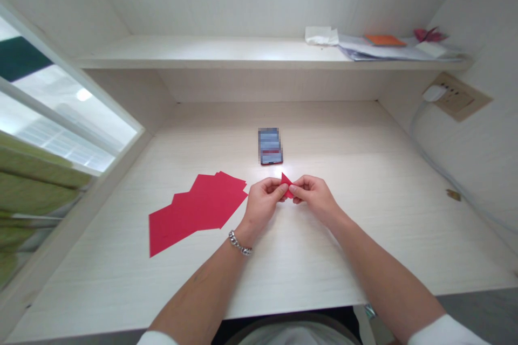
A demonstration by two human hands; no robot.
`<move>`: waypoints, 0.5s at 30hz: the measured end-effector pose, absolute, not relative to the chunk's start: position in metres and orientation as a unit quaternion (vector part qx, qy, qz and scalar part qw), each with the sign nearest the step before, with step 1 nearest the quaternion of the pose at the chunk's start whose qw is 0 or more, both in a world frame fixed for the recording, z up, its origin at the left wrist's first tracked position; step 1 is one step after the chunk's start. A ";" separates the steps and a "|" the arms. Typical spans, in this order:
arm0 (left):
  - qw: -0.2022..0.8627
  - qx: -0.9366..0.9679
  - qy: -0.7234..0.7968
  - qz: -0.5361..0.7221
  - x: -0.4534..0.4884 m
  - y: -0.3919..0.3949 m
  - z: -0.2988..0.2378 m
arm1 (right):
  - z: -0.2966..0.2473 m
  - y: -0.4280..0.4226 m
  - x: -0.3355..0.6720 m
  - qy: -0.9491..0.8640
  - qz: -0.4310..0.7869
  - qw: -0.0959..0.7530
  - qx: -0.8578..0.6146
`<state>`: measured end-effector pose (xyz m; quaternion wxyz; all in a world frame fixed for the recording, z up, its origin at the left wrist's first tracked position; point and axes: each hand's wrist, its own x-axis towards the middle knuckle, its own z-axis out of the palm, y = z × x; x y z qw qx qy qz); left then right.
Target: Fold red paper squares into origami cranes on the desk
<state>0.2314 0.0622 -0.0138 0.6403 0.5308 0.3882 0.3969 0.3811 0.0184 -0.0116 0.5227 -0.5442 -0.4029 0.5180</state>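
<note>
A small folded piece of red paper (286, 179) is held between my two hands above the middle of the desk. My left hand (265, 198) pinches its left side with thumb and fingers. From the other side my right hand (314, 194) grips it the same way, the two thumbs close together. A pointed tip of the paper sticks up between them; the rest is largely covered by my fingers. Several red paper sheets (198, 205) lie fanned out and overlapping to the left of my left hand. Just beyond my hands lies a phone (270, 145) with its screen lit.
A shelf (202, 49) spans the back, with papers (352, 49), an orange pad (384, 40) and a dark red folded paper shape (429, 35) at its right. A white plug (434, 92) sits in the wall socket (459, 98), its cable running down the right side.
</note>
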 end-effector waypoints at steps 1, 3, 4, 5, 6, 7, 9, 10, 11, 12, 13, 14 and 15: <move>0.651 0.524 0.382 0.395 0.231 0.062 -0.014 | -0.011 0.019 0.382 -0.403 0.517 0.523 -0.545; 0.664 0.515 0.376 0.389 0.232 0.061 -0.014 | -0.010 0.019 0.382 -0.409 0.506 0.528 -0.546; 0.666 0.514 0.377 0.388 0.231 0.061 -0.013 | -0.010 0.019 0.382 -0.412 0.496 0.534 -0.546; 0.667 0.513 0.377 0.388 0.231 0.060 -0.012 | -0.009 0.018 0.382 -0.414 0.487 0.542 -0.546; 0.668 0.511 0.376 0.389 0.231 0.060 -0.011 | -0.008 0.018 0.382 -0.412 0.478 0.551 -0.546; 0.672 0.509 0.372 0.389 0.231 0.060 -0.010 | -0.007 0.018 0.382 -0.408 0.472 0.559 -0.546; 0.681 0.504 0.358 0.392 0.230 0.059 -0.008 | -0.006 0.018 0.381 -0.395 0.468 0.571 -0.546; 0.682 0.503 0.353 0.396 0.230 0.059 -0.008 | -0.006 0.018 0.381 -0.388 0.470 0.576 -0.545; 0.681 0.501 0.351 0.402 0.230 0.058 -0.007 | -0.006 0.018 0.381 -0.382 0.474 0.581 -0.541; 0.677 0.499 0.353 0.409 0.230 0.058 -0.007 | -0.005 0.018 0.381 -0.376 0.479 0.584 -0.536; 0.673 0.496 0.357 0.417 0.229 0.058 -0.007 | -0.005 0.018 0.381 -0.373 0.483 0.587 -0.532; 0.669 0.494 0.360 0.424 0.229 0.059 -0.008 | -0.005 0.018 0.381 -0.371 0.484 0.590 -0.529; 0.666 0.492 0.361 0.428 0.229 0.059 -0.008 | -0.005 0.018 0.380 -0.370 0.483 0.593 -0.527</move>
